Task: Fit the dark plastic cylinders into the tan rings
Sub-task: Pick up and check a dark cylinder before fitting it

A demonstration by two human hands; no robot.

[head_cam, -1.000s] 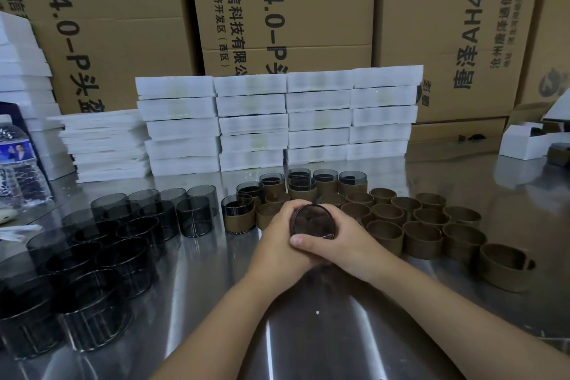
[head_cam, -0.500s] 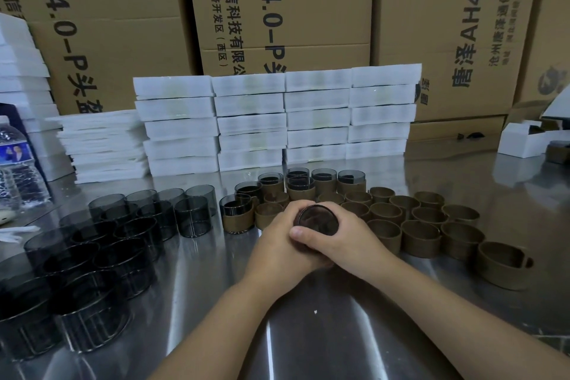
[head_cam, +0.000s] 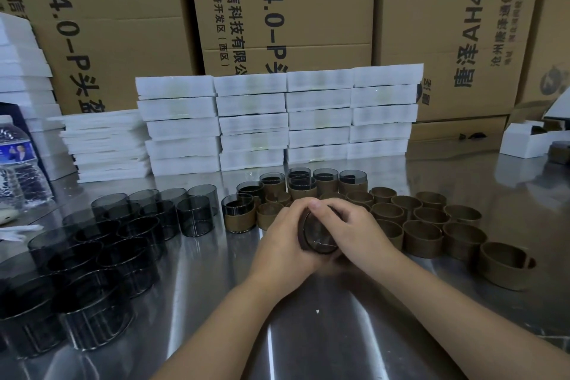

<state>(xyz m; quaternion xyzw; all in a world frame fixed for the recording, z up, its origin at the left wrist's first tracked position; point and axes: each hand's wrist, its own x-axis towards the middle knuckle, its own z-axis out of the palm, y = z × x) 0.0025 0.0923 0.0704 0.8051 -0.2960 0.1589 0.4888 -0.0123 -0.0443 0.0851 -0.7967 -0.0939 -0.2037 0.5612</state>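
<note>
Left hand [head_cam: 283, 244] and right hand [head_cam: 354, 234] meet over the middle of the shiny steel worktop [head_cam: 308, 333]. Both have their fingers curled round one smoky dark plastic cylinder [head_cam: 317, 234], which is tipped so its open mouth faces us.

A brown band shows along the cylinder's left edge. We take it for a tan ring, but the hands hide how far on it sits. We judge the step to be mid-press, not seated.

Working outward:
- Just behind the hands stands a cluster of finished pieces [head_cam: 327, 182], dark cylinders upright in tan bands.
- Right of the hands are rows of empty tan card rings [head_cam: 422, 237], the nearest almost touching the right hand.
- Left of the hands is a crowd of loose dark cylinders [head_cam: 123, 244], standing on end and well apart from the hands.
- Further back are stacked white foam blocks [head_cam: 253, 120], then brown printed cartons [head_cam: 287, 9].
- At the far left edge is a clear water bottle [head_cam: 15, 163].

Risks as we read them:
- A skewed push would wedge the cylinder crooked in the ring.
- Too hard a squeeze from both hands could bow the thin wall oval, so it binds or cracks.
- A forced fit might split the ring at its seam.
- The right wrist, if it swings out, could knock the closest empty rings out of their rows.
</note>
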